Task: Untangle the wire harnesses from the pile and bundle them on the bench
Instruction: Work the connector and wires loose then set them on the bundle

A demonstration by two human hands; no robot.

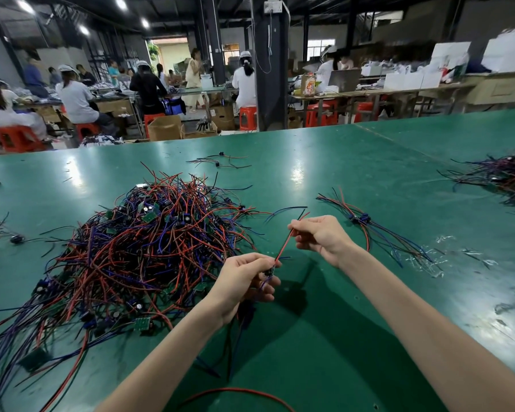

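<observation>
Both my hands pinch one red wire (284, 244): left hand (244, 282) low, right hand (320, 234) higher, beside the pile (143, 242) on the bench (354, 173).

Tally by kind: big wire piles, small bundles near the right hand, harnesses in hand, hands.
piles: 2
bundle: 1
harness: 1
hands: 2
Total: 6

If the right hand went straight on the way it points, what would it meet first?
Probably the loose dark wire fringing the pile; height above the bench is unclear.
</observation>
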